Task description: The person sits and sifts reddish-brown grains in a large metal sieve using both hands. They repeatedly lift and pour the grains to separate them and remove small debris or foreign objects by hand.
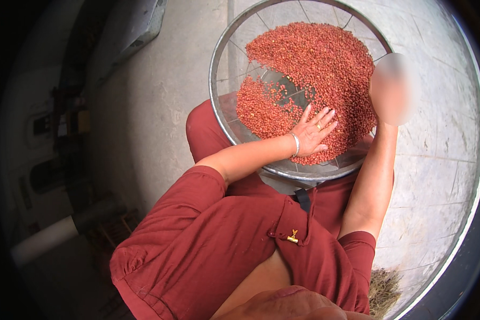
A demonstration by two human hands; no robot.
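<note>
A large round metal-rimmed mesh sieve [213, 68] lies across my knees, with a deep spread of red-skinned kernels [324, 52] that look like peanuts. My left hand [312, 134] is palm down on the kernels in the near part of the sieve, fingers spread and gripping nothing. It wears a ring and a silver bangle [295, 145]. At the right rim is my right hand [393, 90], its fingers blurred, so its grip on the rim cannot be made out. Left of centre a patch of bare mesh [292, 94] shows, with something dark and round beneath.
Pale concrete floor [168, 100] surrounds me. A grey box-like object [138, 30] stands at upper left. Dry plant stalks [384, 290] lie at lower right, beside a dark edge [464, 276]. A white cylinder [44, 240] and other shadowed things are at left.
</note>
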